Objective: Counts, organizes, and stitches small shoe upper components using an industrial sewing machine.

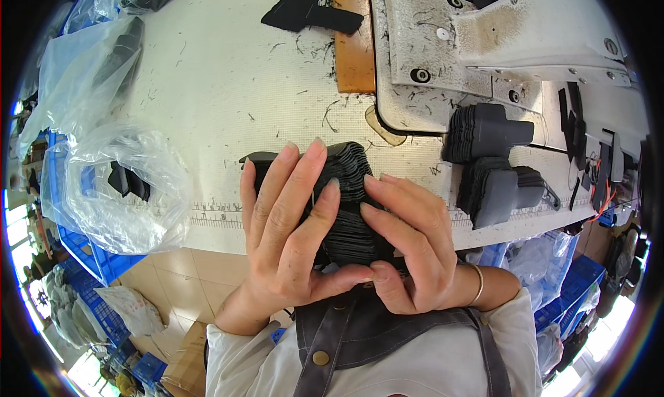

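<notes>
A thick stack of black cut fabric pieces (349,234) is between my two hands at the table's front edge. My left hand (287,224) lies over its left side, fingers stretched along the top and thumb at the near end. From the right, my right hand (415,241) presses its fingertips against the stack's edges, thumb close to the left thumb. Both hands grip the stack. Part of it is hidden under the left fingers. Right of my hands lie two more stacks of similar black pieces, one farther (487,131) and one nearer (494,193).
A sewing machine (443,65) stands at the back right, beside an orange-brown strip (354,44). One black piece (304,13) lies at the back. At left, a clear plastic bag (159,196) holds black pieces, over a blue crate (104,262). A printed ruler (214,216) runs along the front edge.
</notes>
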`<act>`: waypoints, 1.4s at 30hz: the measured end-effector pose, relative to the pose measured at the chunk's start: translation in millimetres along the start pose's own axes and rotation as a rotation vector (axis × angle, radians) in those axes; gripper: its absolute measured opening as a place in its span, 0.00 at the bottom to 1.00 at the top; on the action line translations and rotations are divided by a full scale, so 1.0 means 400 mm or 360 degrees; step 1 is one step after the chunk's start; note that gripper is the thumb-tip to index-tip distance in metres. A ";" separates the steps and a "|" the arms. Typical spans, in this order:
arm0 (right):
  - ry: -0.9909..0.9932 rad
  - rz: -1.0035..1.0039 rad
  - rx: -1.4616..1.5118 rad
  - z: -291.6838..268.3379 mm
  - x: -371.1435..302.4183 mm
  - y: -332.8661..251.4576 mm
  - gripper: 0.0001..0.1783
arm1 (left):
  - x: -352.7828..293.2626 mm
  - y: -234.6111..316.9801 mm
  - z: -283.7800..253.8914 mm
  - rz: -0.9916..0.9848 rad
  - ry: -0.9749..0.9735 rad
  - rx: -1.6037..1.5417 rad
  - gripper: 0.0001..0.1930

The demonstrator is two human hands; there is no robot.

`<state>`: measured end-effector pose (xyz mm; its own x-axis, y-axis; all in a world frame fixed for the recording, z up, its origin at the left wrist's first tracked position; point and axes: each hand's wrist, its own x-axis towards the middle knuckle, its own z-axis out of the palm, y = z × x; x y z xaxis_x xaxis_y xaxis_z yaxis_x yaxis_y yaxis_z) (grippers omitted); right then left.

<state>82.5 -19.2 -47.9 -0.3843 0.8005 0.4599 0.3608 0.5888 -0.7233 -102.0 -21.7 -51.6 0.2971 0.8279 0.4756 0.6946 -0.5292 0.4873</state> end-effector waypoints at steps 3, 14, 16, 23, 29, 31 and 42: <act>0.0004 -0.0003 0.0003 0.009 0.005 -0.004 0.23 | -0.005 -0.009 -0.004 -0.0002 0.0008 -0.0012 0.35; 0.0026 -0.0032 0.0065 0.009 -0.001 0.002 0.22 | -0.005 -0.008 0.001 -0.0011 0.0013 -0.0045 0.35; 0.0042 -0.0045 0.0128 0.015 -0.002 0.007 0.22 | -0.006 -0.009 0.002 0.0001 0.0014 -0.0049 0.35; 0.0045 -0.0033 0.0249 0.023 -0.006 0.008 0.22 | -0.006 -0.010 0.003 -0.0003 0.0015 -0.0052 0.35; 0.0038 -0.0036 0.0238 0.021 -0.007 0.008 0.23 | -0.006 -0.009 0.005 -0.0012 0.0022 -0.0053 0.35; 0.0051 -0.0042 0.0252 0.024 -0.007 0.009 0.24 | -0.006 -0.009 0.005 -0.0016 0.0027 -0.0061 0.35; 0.0022 -0.0039 0.0278 0.013 0.005 0.010 0.23 | -0.003 -0.010 0.001 -0.0025 0.0003 -0.0078 0.35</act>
<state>78.7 -15.8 -52.7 -0.3788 0.7883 0.4849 0.1980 0.5809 -0.7896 -104.9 -20.6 -54.3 0.2852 0.8358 0.4691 0.6662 -0.5248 0.5300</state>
